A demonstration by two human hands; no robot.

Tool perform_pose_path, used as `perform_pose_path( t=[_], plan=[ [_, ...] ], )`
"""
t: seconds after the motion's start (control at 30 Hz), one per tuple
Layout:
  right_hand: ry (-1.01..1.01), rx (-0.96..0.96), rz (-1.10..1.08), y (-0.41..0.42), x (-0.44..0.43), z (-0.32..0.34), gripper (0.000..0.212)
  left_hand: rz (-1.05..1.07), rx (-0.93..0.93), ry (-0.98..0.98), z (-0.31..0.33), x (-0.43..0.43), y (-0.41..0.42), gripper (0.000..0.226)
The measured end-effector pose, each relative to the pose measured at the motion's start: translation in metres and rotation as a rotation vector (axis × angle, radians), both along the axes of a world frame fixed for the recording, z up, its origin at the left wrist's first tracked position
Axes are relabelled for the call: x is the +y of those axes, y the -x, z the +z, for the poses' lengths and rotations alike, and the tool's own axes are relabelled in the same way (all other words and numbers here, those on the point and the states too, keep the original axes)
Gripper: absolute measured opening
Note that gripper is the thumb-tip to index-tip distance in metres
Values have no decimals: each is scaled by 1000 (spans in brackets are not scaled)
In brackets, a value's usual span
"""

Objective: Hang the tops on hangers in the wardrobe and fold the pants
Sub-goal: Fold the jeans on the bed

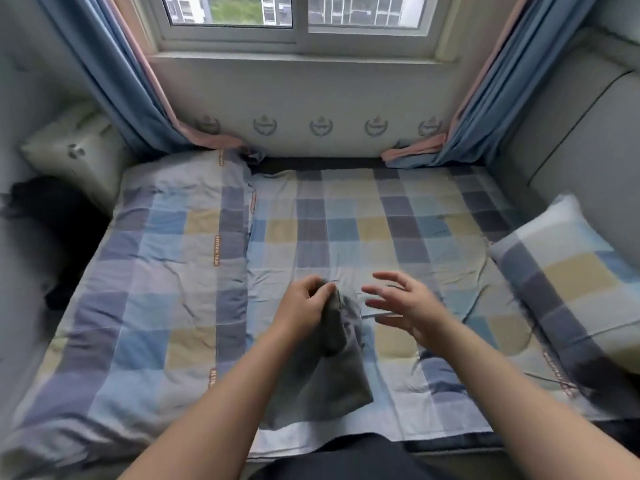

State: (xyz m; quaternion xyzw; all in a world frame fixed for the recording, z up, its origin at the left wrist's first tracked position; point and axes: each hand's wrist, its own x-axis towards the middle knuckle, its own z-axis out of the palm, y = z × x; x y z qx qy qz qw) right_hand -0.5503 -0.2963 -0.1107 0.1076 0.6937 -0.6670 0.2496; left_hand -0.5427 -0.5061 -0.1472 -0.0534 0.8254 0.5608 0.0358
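A grey garment [325, 379] hangs bunched over the near middle of the checked bed [346, 230]. My left hand [304, 303] grips its top edge, fingers curled round the cloth. My right hand [405, 306] hovers just right of the garment with its fingers spread, holding nothing. Whether the garment is a top or pants I cannot tell. No hanger or wardrobe is in view.
A folded checked quilt [166, 271] lies on the bed's left half. A checked pillow [568, 271] sits at the right, a pale cushion [76, 150] at the far left. Dark cloth [45, 216] lies by the left edge and more dark cloth [609, 382] at the right. Blue curtains [114, 84] flank the window.
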Motion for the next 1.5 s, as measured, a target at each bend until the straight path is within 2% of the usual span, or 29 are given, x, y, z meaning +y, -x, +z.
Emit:
perform_pose_path(
  t=[0.07,0.1,0.17,0.2,0.27,0.4,0.43,0.47,0.53,0.6,0.67,0.73,0.77,0.87,0.93,0.97,1.07,1.17,1.23,1.3,1.37,1.43,1.5],
  plan=[
    [-111,15,151,-20,3,-26,41,63,-77,-76,-4,12,1,21],
    [-156,6,213,-30,3,-38,53,117,-124,-174,-6,17,0,20],
    [-197,-38,321,-46,0,-59,75,227,-246,-469,-2,26,1,15],
    [-174,-61,368,-51,-3,-68,77,265,-295,-617,2,29,3,17],
    [-150,-70,410,-50,-8,-82,64,303,-326,-789,11,32,11,24],
    [-378,91,257,-19,-6,-94,14,337,-305,-887,21,25,21,42],
    [-362,109,207,-9,-4,-92,5,345,-285,-823,21,20,23,50],
    [-336,117,161,0,-2,-88,6,338,-258,-685,20,15,23,58],
    [-244,78,46,17,-2,-75,8,270,-210,-314,19,5,22,73],
    [-105,-27,-81,32,-10,-58,9,96,-183,-41,16,-1,17,88],
    [47,-167,-162,44,-23,-37,18,-160,-170,189,9,-1,8,106],
    [133,-245,-114,51,-34,-16,23,-308,-118,339,2,4,-1,113],
    [140,-264,-59,53,-39,-6,23,-307,-70,323,0,6,-3,107],
    [124,-255,80,53,-49,16,22,-161,53,67,2,-3,4,58],
    [135,-161,96,51,-50,23,23,-84,65,34,3,-15,12,27],
    [149,-95,83,50,-49,24,23,-49,44,3,4,-21,13,23],
    [86,88,83,39,-47,16,20,134,-88,-216,11,-31,13,18],
    [-80,157,202,18,-52,-7,27,304,-181,-394,18,-35,13,19],
    [-180,187,291,4,-59,-25,46,388,-239,-522,27,-36,15,20],
    [-277,206,359,-8,-70,-40,76,453,-268,-671,37,-38,18,23],
    [-371,189,351,-17,-85,-54,98,494,-285,-815,50,-38,18,28],
    [-498,189,297,-21,-95,-67,93,515,-289,-927,62,-39,19,32],
    [-622,196,294,-19,-98,-79,67,518,-279,-990,70,-41,18,35]
  ],
)
